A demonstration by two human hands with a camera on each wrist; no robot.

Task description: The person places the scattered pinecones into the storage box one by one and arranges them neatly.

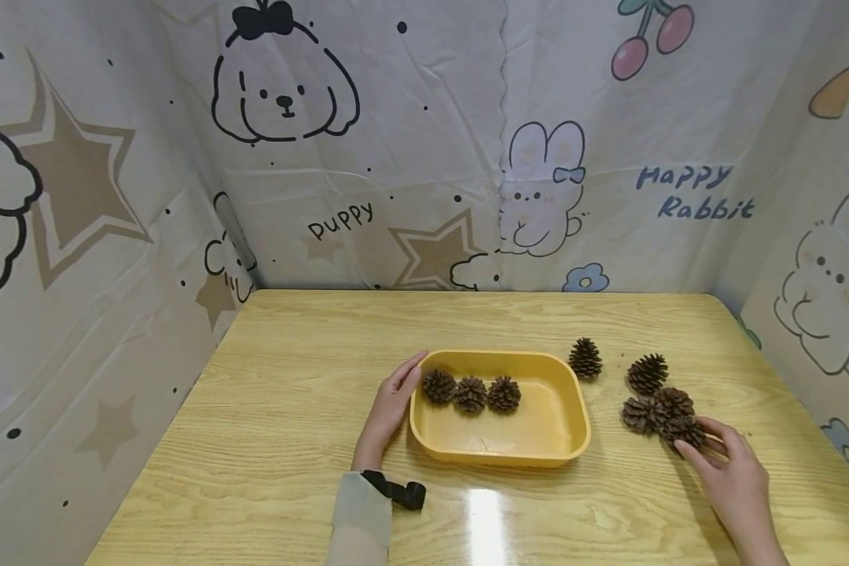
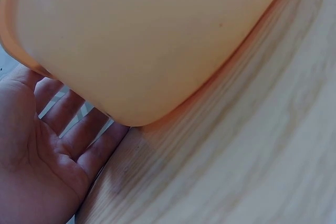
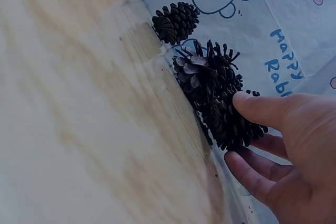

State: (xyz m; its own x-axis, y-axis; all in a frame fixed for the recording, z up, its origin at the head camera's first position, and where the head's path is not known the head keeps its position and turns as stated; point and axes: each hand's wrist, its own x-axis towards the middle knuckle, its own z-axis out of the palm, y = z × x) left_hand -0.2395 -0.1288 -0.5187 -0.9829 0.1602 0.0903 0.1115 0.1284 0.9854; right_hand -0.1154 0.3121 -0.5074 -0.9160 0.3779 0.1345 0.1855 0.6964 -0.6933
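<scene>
To the right of the tray (image 1: 509, 432), the right hand (image 1: 734, 468) pinches a pine cone (image 1: 682, 431), its long axis unclear. The left hand (image 1: 387, 409), fingers extended, touches the left end of the tray, which lies lengthwise left to right. Behind, the cloth (image 1: 424, 134) reads "puppy" and "Happy Rabbit".

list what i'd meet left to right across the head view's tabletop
Left hand, left pine cone in the yellow tub, middle pine cone, right pine cone, lone pine cone outside, pine cone cluster, right hand.
</scene>
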